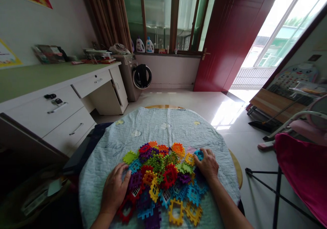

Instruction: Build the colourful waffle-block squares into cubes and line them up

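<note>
A heap of colourful plastic interlocking tiles lies on a round table covered with a pale blue quilted cloth. My left hand rests flat at the left edge of the heap, fingers spread and touching a blue and a purple tile. My right hand lies over the right side of the heap, fingers curved down onto a light blue tile and a yellow one. Neither hand has lifted a piece.
A white desk with drawers stands at the left, a washing machine behind it. A red door is open at the back right. A pink chair and a dark stand are at the right.
</note>
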`<move>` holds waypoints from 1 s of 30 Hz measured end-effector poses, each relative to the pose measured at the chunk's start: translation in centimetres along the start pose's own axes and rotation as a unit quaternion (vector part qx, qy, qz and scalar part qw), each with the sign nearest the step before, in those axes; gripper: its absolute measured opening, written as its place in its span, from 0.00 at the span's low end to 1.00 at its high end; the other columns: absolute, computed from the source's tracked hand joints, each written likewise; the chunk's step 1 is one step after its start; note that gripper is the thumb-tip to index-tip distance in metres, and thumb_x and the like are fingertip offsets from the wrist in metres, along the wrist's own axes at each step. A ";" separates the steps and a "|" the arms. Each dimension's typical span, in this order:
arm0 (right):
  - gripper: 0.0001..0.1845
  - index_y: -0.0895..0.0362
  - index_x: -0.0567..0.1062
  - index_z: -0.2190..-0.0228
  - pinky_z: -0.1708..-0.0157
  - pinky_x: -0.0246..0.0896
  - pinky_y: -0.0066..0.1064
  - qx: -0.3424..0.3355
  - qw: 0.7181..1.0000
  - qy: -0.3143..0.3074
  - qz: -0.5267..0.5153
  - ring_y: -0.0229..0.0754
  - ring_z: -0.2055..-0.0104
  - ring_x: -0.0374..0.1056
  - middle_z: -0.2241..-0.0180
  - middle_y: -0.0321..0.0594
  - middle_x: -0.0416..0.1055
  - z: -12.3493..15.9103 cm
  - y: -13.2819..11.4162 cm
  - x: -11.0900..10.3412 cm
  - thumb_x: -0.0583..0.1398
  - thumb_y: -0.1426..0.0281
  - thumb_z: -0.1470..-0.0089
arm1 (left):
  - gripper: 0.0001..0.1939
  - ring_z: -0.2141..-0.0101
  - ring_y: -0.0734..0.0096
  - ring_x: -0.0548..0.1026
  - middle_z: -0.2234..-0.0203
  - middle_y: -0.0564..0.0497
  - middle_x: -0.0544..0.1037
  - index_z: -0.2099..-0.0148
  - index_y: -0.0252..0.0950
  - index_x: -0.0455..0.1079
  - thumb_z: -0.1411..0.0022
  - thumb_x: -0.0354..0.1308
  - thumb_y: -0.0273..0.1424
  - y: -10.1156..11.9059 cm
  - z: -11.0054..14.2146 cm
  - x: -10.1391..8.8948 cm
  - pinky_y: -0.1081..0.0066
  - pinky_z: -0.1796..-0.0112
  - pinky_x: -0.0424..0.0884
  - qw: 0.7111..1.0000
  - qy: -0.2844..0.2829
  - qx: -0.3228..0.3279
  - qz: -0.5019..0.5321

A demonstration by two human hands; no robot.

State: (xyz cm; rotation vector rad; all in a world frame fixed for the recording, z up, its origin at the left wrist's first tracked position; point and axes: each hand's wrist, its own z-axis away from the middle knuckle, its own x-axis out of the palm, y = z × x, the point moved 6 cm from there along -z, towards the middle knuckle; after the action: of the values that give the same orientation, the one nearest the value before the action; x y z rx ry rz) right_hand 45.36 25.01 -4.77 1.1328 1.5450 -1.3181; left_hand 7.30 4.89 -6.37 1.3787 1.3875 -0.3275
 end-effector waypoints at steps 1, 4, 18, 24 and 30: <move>0.23 0.50 0.72 0.51 0.61 0.59 0.31 0.002 1.000 -0.001 0.000 0.45 0.49 0.62 0.53 0.41 0.67 0.1 0.0 0.0 0.57 0.55 0.46 | 0.20 0.51 0.57 0.73 0.53 0.45 0.76 0.56 0.39 0.70 0.38 0.47 0.46 0.0 0.0 0.0 0.57 0.47 0.68 1.000 0.001 0.002 -0.001; 0.22 0.49 0.72 0.51 0.62 0.59 0.30 0.008 1.000 -0.007 0.003 0.45 0.49 0.63 0.53 0.40 0.67 0.0 0.0 0.1 0.57 0.56 0.46 | 0.20 0.51 0.57 0.73 0.54 0.45 0.75 0.56 0.39 0.70 0.38 0.47 0.47 -0.1 0.0 0.0 0.57 0.47 0.68 1.000 0.004 0.008 -0.005; 0.23 0.52 0.73 0.52 0.60 0.60 0.30 0.019 0.999 0.008 -0.032 0.46 0.50 0.63 0.55 0.42 0.68 -0.3 0.3 0.2 0.58 0.59 0.49 | 0.20 0.53 0.56 0.73 0.56 0.44 0.76 0.57 0.39 0.70 0.38 0.45 0.47 -0.5 -0.3 0.2 0.56 0.49 0.69 1.000 0.003 0.008 -0.006; 0.24 0.56 0.73 0.53 0.53 0.58 0.33 0.016 0.995 0.071 -0.073 0.48 0.53 0.64 0.57 0.44 0.69 -4.9 1.0 -1.0 0.58 0.58 0.49 | 0.23 0.52 0.56 0.73 0.54 0.43 0.76 0.57 0.38 0.71 0.40 0.46 0.49 -1.8 -0.5 1.2 0.56 0.48 0.68 1.000 -0.012 0.000 -0.012; 0.28 0.59 0.71 0.49 0.51 0.55 0.37 0.064 0.992 0.093 -0.057 0.51 0.51 0.63 0.53 0.49 0.69 -11.4 1.8 -0.4 0.60 0.59 0.49 | 0.25 0.51 0.55 0.73 0.54 0.43 0.76 0.57 0.37 0.72 0.41 0.46 0.51 -3.2 -0.3 2.1 0.56 0.48 0.67 1.000 -0.021 -0.010 -0.021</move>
State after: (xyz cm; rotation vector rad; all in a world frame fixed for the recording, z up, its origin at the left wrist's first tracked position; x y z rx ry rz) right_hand 46.95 36.39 -3.22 1.2955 1.7010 -1.4374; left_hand 5.11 5.32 -9.45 1.3203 1.3827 -0.3673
